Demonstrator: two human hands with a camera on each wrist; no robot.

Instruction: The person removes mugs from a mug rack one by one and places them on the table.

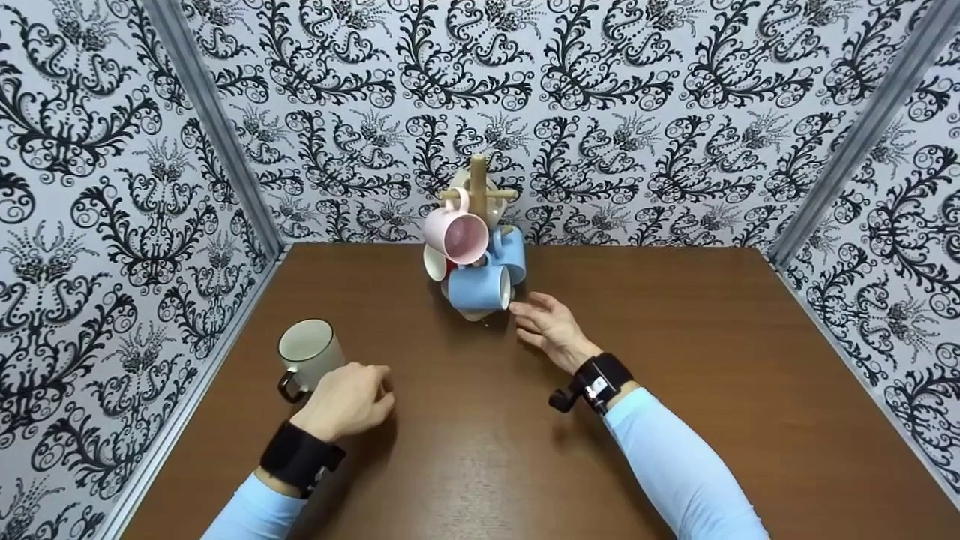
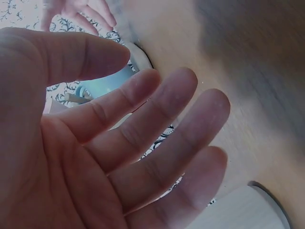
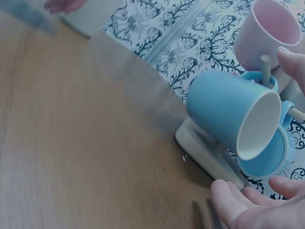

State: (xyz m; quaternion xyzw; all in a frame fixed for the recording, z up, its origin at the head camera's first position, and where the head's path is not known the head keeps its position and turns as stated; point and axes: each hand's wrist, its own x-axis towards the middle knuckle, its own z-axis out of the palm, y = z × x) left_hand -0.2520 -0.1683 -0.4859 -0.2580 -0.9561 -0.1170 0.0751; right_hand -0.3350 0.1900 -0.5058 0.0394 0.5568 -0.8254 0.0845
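Observation:
A wooden mug tree (image 1: 478, 178) stands at the back of the table, hung with several mugs. On its front, low down, hangs a light blue mug (image 1: 472, 289), its mouth facing right. My right hand (image 1: 551, 330) is beside that mouth, fingers spread and holding nothing; in the right wrist view, thumb and fingers stand apart around the blue mug's (image 3: 214, 107) open side. A white mug with a black handle (image 1: 315, 364) stands upright at the left. Just right of it hovers my left hand (image 1: 349, 401), its palm empty and fingers loosely extended in the left wrist view.
Above the front blue mug hangs a pink mug (image 1: 444, 231). A second blue mug (image 1: 513, 255) hangs behind to the right, and a white-and-red one (image 1: 435, 262) to the left. Patterned walls (image 1: 480, 90) with grey metal edging enclose the brown table (image 1: 675, 337).

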